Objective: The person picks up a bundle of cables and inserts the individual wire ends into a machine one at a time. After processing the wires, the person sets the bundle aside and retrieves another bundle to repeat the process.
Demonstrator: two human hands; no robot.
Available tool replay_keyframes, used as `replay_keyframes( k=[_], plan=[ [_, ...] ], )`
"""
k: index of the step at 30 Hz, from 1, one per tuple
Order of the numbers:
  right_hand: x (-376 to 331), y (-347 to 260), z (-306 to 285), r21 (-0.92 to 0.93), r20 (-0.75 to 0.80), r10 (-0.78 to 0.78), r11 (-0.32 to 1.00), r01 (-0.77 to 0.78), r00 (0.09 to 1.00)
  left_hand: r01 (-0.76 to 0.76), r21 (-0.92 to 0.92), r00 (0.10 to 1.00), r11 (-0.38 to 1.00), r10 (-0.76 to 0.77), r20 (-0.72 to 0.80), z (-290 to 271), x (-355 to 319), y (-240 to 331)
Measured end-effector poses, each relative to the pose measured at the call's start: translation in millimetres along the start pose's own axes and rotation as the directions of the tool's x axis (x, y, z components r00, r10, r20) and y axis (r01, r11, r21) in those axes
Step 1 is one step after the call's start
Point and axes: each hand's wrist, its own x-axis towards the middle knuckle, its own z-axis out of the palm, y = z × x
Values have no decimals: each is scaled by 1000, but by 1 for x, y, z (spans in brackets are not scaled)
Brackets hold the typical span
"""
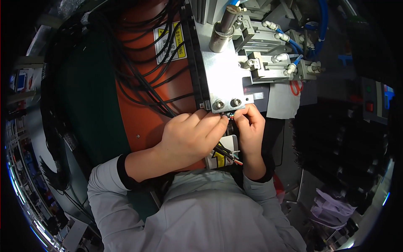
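Observation:
My left hand [191, 133] is closed, with its curled fingers wrapped round black cables [161, 105] at the near edge of the metal fixture [222, 71]. Below that hand, a few black cable ends [226, 152] stick out, stripped to thin wires of white and red-orange. Thumb and forefinger of my right hand [251, 124] pinch together at small coloured wire ends [231, 116], just under the fixture's front edge. The fingertips of both hands almost meet there. Exactly how the wires sit between the fingers is partly hidden.
An orange-red panel [142, 134] with a warning label [172, 42] lies under the cables. Pneumatic cylinders [268, 46] with blue hoses [323, 25] stand at the far right. Dark cable bundles [340, 138] hang at right. A purple bag [331, 208] is at lower right.

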Motion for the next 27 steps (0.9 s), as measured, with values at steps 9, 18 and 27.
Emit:
replay_keyframes(
  k=[9, 18, 27],
  plan=[
    [2, -27, 0, -357, 199, -500, 764, 538, 843, 161, -17, 975, 987, -156, 160, -16, -14, 3],
    [-11, -43, -10, -81, 409, -643, 681, 728, 647, -84, -192, 986, 978, 54, -159, -17, 8, -5],
    [-22, -47, 16, -23, -50, -562, 827, 562, 826, -52, -318, 989, 947, 5, -147, -13, 2, -2]
  ],
)
